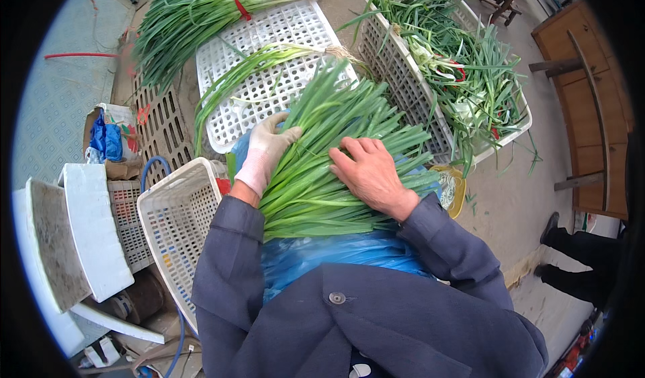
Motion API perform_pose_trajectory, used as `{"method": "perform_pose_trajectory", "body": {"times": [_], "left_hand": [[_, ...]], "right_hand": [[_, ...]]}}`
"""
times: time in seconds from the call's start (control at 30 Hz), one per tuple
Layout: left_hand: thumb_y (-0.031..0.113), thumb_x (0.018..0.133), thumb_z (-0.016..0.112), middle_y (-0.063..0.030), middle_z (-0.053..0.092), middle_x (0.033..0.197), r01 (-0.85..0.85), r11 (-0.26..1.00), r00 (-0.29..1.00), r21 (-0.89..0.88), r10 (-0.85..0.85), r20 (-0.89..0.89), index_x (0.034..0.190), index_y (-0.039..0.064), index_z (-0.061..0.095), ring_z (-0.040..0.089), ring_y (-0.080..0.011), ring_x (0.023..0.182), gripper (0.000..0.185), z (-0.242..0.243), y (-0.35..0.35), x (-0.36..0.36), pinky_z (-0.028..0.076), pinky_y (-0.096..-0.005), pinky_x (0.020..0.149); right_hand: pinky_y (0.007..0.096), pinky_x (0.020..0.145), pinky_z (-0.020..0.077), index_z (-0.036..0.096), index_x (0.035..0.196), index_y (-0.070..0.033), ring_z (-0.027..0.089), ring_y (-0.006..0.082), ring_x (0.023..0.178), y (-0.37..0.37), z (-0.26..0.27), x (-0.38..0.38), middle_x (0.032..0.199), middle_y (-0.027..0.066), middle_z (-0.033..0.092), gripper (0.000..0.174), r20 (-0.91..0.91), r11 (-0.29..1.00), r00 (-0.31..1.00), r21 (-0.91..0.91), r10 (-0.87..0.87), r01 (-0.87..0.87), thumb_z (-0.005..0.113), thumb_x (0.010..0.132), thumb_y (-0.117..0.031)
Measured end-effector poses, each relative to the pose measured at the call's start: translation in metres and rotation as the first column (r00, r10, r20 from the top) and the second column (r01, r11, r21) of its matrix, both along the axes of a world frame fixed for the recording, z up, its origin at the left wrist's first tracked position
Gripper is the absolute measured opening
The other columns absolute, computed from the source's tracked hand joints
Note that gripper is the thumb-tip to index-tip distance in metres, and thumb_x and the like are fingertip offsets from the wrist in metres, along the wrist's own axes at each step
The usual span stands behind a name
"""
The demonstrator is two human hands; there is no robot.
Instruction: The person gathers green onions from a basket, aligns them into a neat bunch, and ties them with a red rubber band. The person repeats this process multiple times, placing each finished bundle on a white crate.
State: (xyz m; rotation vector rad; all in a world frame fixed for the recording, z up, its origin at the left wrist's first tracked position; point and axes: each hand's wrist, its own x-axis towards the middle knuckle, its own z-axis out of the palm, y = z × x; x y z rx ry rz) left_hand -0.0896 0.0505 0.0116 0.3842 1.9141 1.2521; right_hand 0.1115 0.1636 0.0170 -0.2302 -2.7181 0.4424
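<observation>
A thick pile of long green leafy stalks [322, 176], like green onions or garlic greens, lies over a blue plastic sheet [342, 257] across my lap. My left hand [269, 144], in a pale knitted glove, rests at the pile's left edge, thumb on the leaves and fingers partly hidden. My bare right hand [373, 174] lies on top of the pile, its fingers bent against the leaves. Just beyond, a few loose stalks with roots [282, 53] lie on an upturned white perforated crate [227, 121]. A large bundle [201, 15] tied with a red band lies at its far end.
On the right stands a white crate [428, 86] heaped with leaves and trimmings, with a yellow basket [459, 196] holding pale bands near it. An open white basket [174, 217] and foam pieces [95, 232] are on the left. A person's dark-clad legs [579, 262] show at right.
</observation>
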Motion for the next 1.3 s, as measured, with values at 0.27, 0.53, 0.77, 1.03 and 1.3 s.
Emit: {"method": "perform_pose_trajectory", "body": {"times": [0.27, 0.53, 0.77, 1.03, 1.3], "left_hand": [[0.004, 0.093, 0.062, -0.0079, 0.07, 0.108, -0.119, 0.97, 0.976, 0.212, 0.074, 0.207, 0.132, -0.004, 0.055, 0.067, -0.0123, 0.084, 0.041, -0.004, -0.005, -0.005, 0.056, -0.0254, 0.075], [0.004, 0.092, 0.064, -0.0092, 0.069, 0.111, -0.125, 0.95, 0.97, 0.286, 0.057, 0.235, 0.132, -0.006, 0.054, 0.067, -0.0127, 0.089, 0.042, 0.011, -0.008, -0.001, 0.055, -0.0248, 0.079], [0.003, 0.093, 0.064, -0.0105, 0.069, 0.113, -0.055, 0.954, 0.988, 0.294, 0.009, 0.155, 0.133, -0.007, 0.052, 0.066, -0.012, 0.092, 0.043, 0.024, -0.009, 0.01, 0.054, -0.0245, 0.081], [-0.001, 0.091, 0.063, -0.0117, 0.069, 0.111, -0.098, 0.96, 0.995, 0.263, 0.09, 0.044, 0.131, -0.009, 0.053, 0.065, -0.0119, 0.09, 0.043, 0.018, -0.004, 0.017, 0.053, -0.0249, 0.079], [-0.004, 0.09, 0.062, -0.0113, 0.068, 0.113, -0.124, 0.952, 0.991, 0.281, 0.103, 0.087, 0.13, -0.009, 0.054, 0.065, -0.0129, 0.095, 0.041, 0.011, -0.012, 0.016, 0.052, -0.0246, 0.083]], "right_hand": [[0.0404, 0.085, 0.0441, 0.064, 0.108, -0.011, 0.058, 0.0262, 0.097, -0.004, -0.002, 0.013, 0.107, 0.0079, 0.06, 0.028, 0.017, 0.999, 1.0, -0.027, -0.024, 0.024, 0.069, 0.084, -0.025], [0.0406, 0.086, 0.0442, 0.064, 0.109, -0.011, 0.058, 0.0261, 0.099, -0.005, -0.002, 0.015, 0.108, 0.0076, 0.06, 0.029, 0.02, 0.998, 0.999, -0.039, -0.038, 0.039, 0.069, 0.083, -0.024], [0.0392, 0.084, 0.0439, 0.064, 0.105, -0.011, 0.058, 0.025, 0.097, -0.005, 0.004, 0.014, 0.109, 0.0065, 0.061, 0.029, -0.065, 0.998, 0.997, -0.035, -0.048, 0.045, 0.072, 0.079, -0.021], [0.0365, 0.074, 0.0426, 0.065, 0.089, -0.01, 0.058, 0.0223, 0.085, -0.012, 0.043, -0.037, 0.092, 0.0036, 0.061, 0.021, -0.262, 1.0, 0.965, 0.004, -0.022, 0.024, 0.075, 0.074, -0.02], [0.0449, 0.06, 0.0498, 0.06, 0.081, -0.006, 0.063, 0.0323, 0.07, -0.023, -0.001, -0.07, 0.081, 0.0113, 0.059, 0.017, -0.013, 0.986, 0.998, -0.159, -0.057, 0.054, 0.068, 0.067, -0.009]]}}
